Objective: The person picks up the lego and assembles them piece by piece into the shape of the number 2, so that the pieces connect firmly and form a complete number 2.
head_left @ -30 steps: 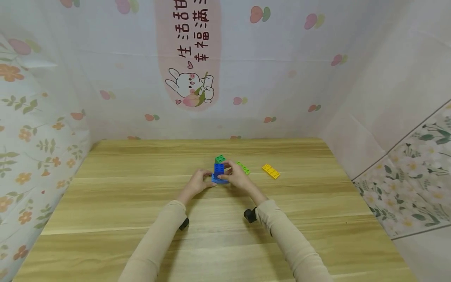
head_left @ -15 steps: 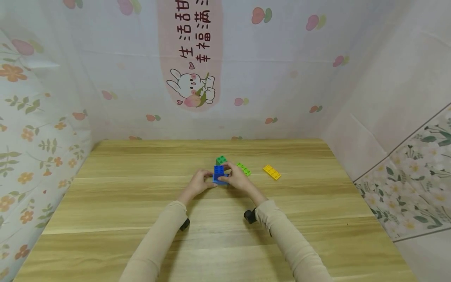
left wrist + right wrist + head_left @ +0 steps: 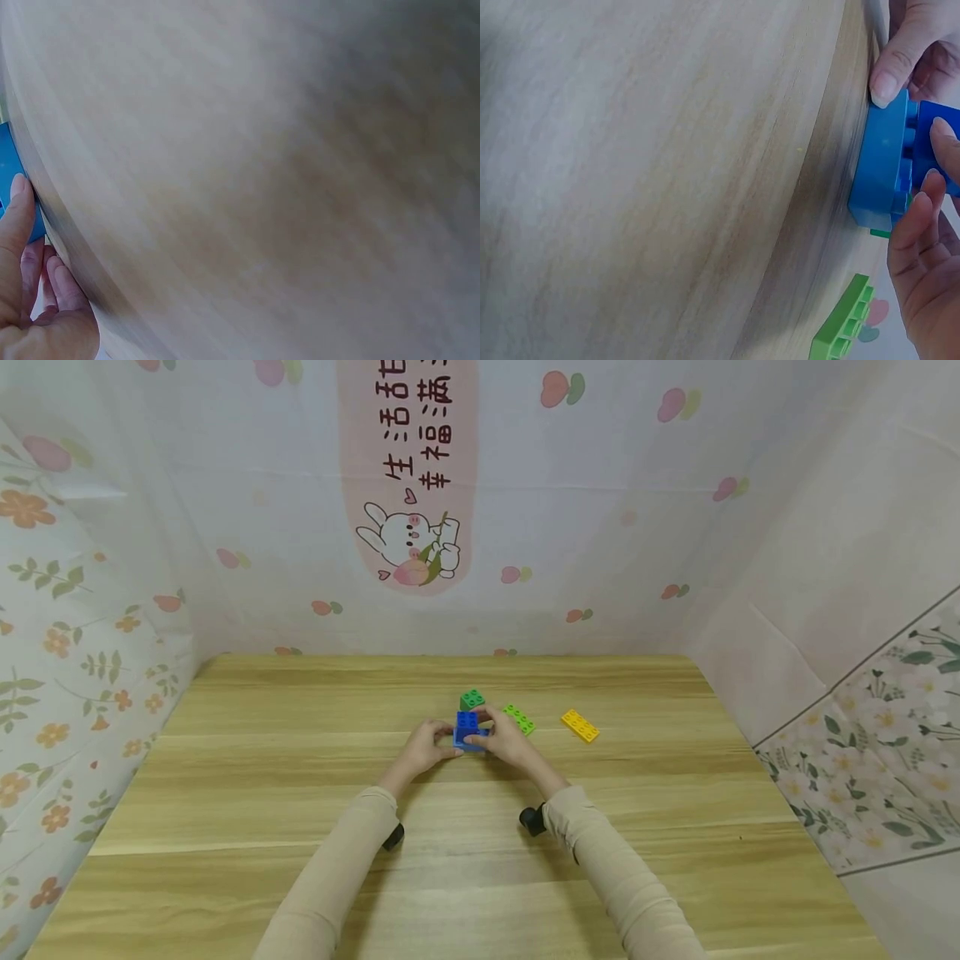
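A light blue toy building brick [image 3: 881, 161] rests on the table, its studs facing up. My left hand [image 3: 426, 748] holds it at its left end, the thumb lying along its near side in the right wrist view. On top of it stands a dark blue brick [image 3: 467, 727], pinched between the thumb and fingers of my right hand [image 3: 506, 739]. The two bricks appear to touch, though fingers cover part of the joint. In the left wrist view only my left hand [image 3: 37, 300] and a corner of the light blue brick [image 3: 11, 161] show.
Just behind the blue bricks stands a green brick [image 3: 472, 699]. A flat lime green brick [image 3: 520, 719] lies right of it, partly behind my right hand. Farther right is a flat yellow brick [image 3: 580, 726]. The wooden table [image 3: 300, 693] ends at a patterned curtain.
The dark blue brick has come down slightly onto the light blue one, with my right hand still gripping it. Both hands otherwise keep their places; the head view shifts a little.
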Motion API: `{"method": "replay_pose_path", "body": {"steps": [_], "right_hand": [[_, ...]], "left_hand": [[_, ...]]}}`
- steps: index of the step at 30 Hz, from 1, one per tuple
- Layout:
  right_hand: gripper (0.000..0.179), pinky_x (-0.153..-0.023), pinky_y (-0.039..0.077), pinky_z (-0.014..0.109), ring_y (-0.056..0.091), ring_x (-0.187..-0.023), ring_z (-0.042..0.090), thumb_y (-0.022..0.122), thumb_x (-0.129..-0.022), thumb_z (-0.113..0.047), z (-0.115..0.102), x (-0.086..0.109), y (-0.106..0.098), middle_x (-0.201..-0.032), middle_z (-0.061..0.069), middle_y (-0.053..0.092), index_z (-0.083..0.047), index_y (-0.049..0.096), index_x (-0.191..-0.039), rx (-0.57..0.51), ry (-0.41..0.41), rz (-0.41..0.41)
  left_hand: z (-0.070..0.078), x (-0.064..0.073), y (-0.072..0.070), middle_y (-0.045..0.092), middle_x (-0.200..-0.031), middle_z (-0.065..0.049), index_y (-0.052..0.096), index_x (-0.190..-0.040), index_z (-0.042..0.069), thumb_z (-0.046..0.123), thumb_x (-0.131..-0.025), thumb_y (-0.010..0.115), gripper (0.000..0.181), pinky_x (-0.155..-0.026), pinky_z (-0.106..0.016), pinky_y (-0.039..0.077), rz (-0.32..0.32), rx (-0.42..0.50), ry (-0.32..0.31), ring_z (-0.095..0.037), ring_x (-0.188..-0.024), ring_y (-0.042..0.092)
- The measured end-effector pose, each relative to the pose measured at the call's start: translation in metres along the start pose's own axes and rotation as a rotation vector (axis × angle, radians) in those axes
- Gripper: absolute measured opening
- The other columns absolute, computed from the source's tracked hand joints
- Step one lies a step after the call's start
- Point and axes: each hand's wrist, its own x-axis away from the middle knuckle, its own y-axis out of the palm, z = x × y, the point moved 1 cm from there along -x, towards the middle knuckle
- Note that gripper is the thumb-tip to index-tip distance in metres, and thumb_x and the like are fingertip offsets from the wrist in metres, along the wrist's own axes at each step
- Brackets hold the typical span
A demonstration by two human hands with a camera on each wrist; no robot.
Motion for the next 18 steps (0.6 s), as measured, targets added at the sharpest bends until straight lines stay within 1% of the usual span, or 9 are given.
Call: {"method": "replay_pose_path", "body": {"steps": [2, 7, 12, 15, 17, 18], "right_hand": [[0.046, -0.066, 0.046, 0.024, 0.056, -0.085, 0.02, 0.068, -0.082, -0.018, 0.0, -0.0001, -0.0001, -0.118, 0.015, 0.058, -0.008, 0.05, -0.124, 0.004, 0.0, -0.001], [0.047, -0.065, 0.045, 0.023, 0.056, -0.083, 0.02, 0.068, -0.082, -0.018, 0.0008, -0.0016, -0.0007, -0.116, 0.016, 0.059, -0.006, 0.051, -0.124, 0.031, -0.023, -0.008], [0.053, -0.059, 0.042, 0.02, 0.053, -0.073, 0.015, 0.068, -0.082, -0.02, 0.0014, -0.0026, -0.0018, -0.117, 0.016, 0.06, -0.002, 0.05, -0.129, 0.091, -0.049, -0.044], [0.057, -0.055, 0.039, 0.02, 0.049, -0.066, 0.014, 0.067, -0.083, -0.023, 0.0001, -0.002, -0.0028, -0.119, 0.017, 0.06, -0.002, 0.046, -0.132, 0.126, -0.04, -0.07], [0.059, -0.057, 0.041, 0.021, 0.053, -0.069, 0.015, 0.066, -0.083, -0.024, -0.0012, -0.0017, -0.0034, -0.121, 0.017, 0.059, -0.002, 0.045, -0.133, 0.148, -0.031, -0.078], [0.059, -0.059, 0.044, 0.022, 0.056, -0.073, 0.016, 0.066, -0.084, -0.025, -0.002, -0.0015, -0.0036, -0.121, 0.017, 0.059, -0.002, 0.045, -0.133, 0.161, -0.03, -0.079]], "left_hand": [[-0.0001, 0.0001, 0.0002, 0.052, -0.119, -0.021, 0.058, -0.115, -0.005, 0.013, -0.079, 0.072, 0.043, -0.096, -0.043, 0.044, -0.002, 0.006, 0.002, -0.033, -0.111, 0.051], [-0.0004, 0.0007, 0.0002, 0.051, -0.12, -0.022, 0.057, -0.115, -0.006, 0.012, -0.078, 0.071, 0.043, -0.097, -0.044, 0.044, -0.011, 0.02, 0.0, -0.034, -0.113, 0.05], [-0.0016, 0.0002, 0.0007, 0.05, -0.121, -0.023, 0.056, -0.116, -0.007, 0.011, -0.079, 0.071, 0.044, -0.099, -0.043, 0.043, -0.018, 0.049, 0.005, -0.035, -0.115, 0.05], [-0.0024, -0.0006, 0.0013, 0.051, -0.119, -0.023, 0.056, -0.114, -0.008, 0.01, -0.078, 0.071, 0.043, -0.099, -0.042, 0.043, -0.011, 0.047, 0.015, -0.035, -0.113, 0.05], [-0.0024, -0.0009, 0.0014, 0.051, -0.119, -0.023, 0.057, -0.114, -0.007, 0.009, -0.078, 0.071, 0.042, -0.099, -0.043, 0.043, -0.01, 0.045, 0.016, -0.035, -0.113, 0.05], [-0.0022, -0.001, 0.0015, 0.051, -0.118, -0.022, 0.057, -0.114, -0.007, 0.01, -0.078, 0.071, 0.041, -0.098, -0.043, 0.043, -0.008, 0.04, 0.017, -0.035, -0.113, 0.051]]}}
